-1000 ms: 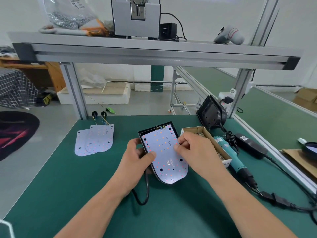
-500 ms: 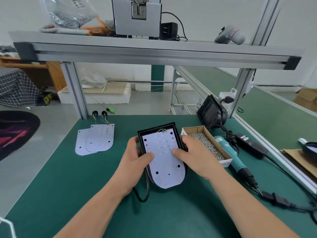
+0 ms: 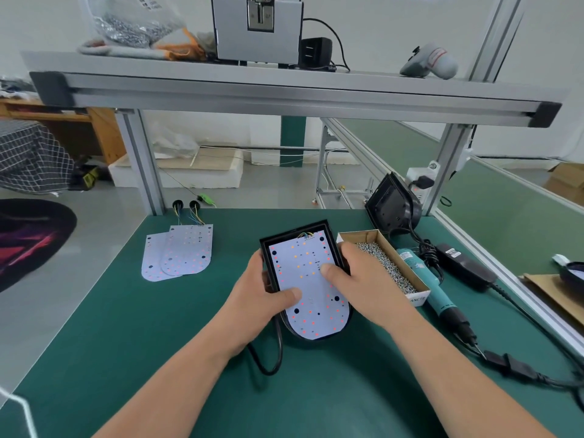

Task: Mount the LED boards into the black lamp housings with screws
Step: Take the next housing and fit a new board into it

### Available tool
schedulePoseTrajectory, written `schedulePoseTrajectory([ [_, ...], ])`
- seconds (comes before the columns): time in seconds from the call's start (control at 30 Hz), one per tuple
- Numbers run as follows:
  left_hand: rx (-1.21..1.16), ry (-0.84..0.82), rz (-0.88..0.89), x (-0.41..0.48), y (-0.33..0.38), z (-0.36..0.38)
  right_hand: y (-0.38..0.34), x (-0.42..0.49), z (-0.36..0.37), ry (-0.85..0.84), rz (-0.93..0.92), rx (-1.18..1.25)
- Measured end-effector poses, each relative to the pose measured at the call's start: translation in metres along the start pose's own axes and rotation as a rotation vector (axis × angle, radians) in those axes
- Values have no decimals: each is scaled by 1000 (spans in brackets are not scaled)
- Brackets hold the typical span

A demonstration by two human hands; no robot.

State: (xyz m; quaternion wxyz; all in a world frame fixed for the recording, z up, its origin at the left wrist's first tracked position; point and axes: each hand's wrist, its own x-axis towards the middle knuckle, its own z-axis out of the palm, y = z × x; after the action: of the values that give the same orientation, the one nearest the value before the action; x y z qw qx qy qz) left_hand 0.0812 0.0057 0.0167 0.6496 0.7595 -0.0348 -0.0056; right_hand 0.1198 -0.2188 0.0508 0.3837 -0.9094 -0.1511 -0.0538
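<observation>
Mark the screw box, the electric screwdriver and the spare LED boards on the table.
screw box [image 3: 417,299]: head view, white near end wall.
electric screwdriver [image 3: 437,295]: head view, teal grip.
spare LED boards [image 3: 186,251]: head view, middle of the upper board.

Left of the black, round-ended lamp housing [image 3: 295,238], the green worktop [image 3: 151,343] lay open as far as two overlapping white LED boards [image 3: 178,254] near the far left. The near strip was free except for a looping black cable [image 3: 278,352]. The right side was crowded. An open cardboard box of silver screws [image 3: 360,237] sat just beside the housing, with a teal electric screwdriver [image 3: 437,295] and a black power brick [image 3: 464,267] beyond it. A grey aluminium shelf beam [image 3: 284,96] limited headroom at the back.
</observation>
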Motion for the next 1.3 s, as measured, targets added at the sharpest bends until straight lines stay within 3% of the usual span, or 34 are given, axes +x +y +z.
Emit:
schedulePoseTrajectory([
  [0.17, 43, 83, 19, 2, -2, 2, 8, 1, -8, -309, 32, 258],
  [0.5, 61, 150, 23, 2, 0, 6, 7, 2, -1, -183, -19, 152],
  [0.67, -39, 109, 24, 1, 0, 5, 10, 1, -2, -264, -21, 292],
  [0.77, -141, 86, 3, 2, -1, 2, 11, 1, -8, -434, -32, 445],
  [0.87, -220, 107, -21, 4, -4, -1, 14, -1, -13, -525, -52, 444],
  [1.0, -188, 90, -3, 7, -7, -3, 9, -2, -6, -424, -6, 280],
  [1.13, -133, 52, 20, 8, -9, -4, 7, -1, -1, -359, 18, 264],
  [1.3, -76, 158, 45, 8, -5, 1, 3, 0, 2, -299, -17, 223],
])
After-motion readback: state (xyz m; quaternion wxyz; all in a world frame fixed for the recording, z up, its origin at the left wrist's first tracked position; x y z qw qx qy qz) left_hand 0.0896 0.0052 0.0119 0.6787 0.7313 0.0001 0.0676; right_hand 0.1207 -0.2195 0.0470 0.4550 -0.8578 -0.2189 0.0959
